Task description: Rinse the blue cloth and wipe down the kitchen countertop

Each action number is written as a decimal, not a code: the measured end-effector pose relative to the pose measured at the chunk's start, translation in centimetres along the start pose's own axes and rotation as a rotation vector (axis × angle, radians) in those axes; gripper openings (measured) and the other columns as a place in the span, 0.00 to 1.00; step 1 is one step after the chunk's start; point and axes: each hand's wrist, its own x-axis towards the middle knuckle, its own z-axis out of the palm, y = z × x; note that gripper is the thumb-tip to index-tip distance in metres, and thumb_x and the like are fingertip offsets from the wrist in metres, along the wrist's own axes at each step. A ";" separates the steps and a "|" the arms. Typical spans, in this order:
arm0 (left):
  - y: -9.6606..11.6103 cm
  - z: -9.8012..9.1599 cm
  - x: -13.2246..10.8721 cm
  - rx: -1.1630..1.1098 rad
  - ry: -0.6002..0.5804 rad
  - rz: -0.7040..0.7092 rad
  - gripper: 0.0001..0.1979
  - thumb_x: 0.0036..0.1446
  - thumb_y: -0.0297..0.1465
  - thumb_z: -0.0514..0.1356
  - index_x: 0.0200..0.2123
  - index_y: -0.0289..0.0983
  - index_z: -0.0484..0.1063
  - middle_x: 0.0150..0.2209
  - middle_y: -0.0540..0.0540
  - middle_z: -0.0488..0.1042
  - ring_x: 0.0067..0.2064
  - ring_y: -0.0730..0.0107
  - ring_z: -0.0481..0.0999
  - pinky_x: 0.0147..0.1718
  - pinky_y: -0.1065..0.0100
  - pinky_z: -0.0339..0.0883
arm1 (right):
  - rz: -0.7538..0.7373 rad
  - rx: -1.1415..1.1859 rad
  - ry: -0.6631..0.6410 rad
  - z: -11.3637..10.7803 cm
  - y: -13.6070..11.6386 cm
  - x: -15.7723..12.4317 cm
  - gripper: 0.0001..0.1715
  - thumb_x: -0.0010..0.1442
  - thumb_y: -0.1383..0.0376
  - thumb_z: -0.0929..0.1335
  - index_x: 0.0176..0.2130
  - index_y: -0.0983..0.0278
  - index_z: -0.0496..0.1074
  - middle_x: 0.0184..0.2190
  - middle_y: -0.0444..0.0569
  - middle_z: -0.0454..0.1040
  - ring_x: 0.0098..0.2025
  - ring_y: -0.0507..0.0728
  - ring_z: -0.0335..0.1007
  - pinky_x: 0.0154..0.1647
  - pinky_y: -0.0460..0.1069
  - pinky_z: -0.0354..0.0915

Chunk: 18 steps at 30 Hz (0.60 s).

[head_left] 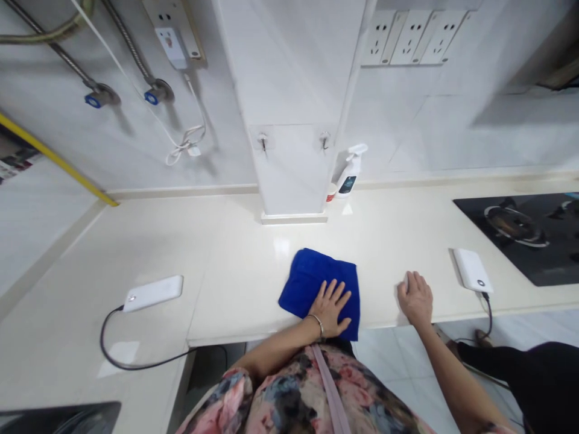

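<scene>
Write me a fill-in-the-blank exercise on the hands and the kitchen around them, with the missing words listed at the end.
1. The left hand lies on a blue fabric cloth, with a thin metal bracelet around its ____.
2. The black glass cooktop is on the ____ side of the picture.
3. The white plastic socket plates at upper right number ____.
4. Of the two hands, the one not touching the cloth is the ____ one.

Missing words: wrist; right; three; right.
</scene>
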 end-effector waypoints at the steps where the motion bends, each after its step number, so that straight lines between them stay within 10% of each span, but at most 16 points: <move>1: 0.4 -0.1 -0.1 -0.020 -0.019 0.048 0.40 0.67 0.51 0.51 0.75 0.40 0.46 0.76 0.39 0.40 0.76 0.48 0.34 0.72 0.41 0.32 | -0.009 0.002 0.007 0.0 0.2 0.0 0.33 0.69 0.57 0.58 0.65 0.72 0.65 0.66 0.66 0.64 0.70 0.70 0.57 0.68 0.68 0.57; 9: -5.0 -2.9 -4.9 -0.095 -0.059 0.045 0.34 0.67 0.49 0.54 0.72 0.46 0.56 0.75 0.47 0.52 0.76 0.53 0.44 0.73 0.44 0.38 | -0.042 -0.016 0.029 -0.1 0.7 -0.1 0.34 0.68 0.57 0.58 0.64 0.72 0.66 0.65 0.67 0.66 0.68 0.71 0.59 0.66 0.68 0.59; 18: -14.6 -8.0 -10.1 0.111 0.089 -0.526 0.32 0.69 0.45 0.50 0.73 0.45 0.54 0.75 0.48 0.50 0.76 0.55 0.44 0.73 0.48 0.41 | -0.088 0.008 0.027 0.3 1.5 -0.3 0.34 0.66 0.57 0.59 0.64 0.73 0.66 0.64 0.68 0.67 0.66 0.73 0.61 0.63 0.69 0.61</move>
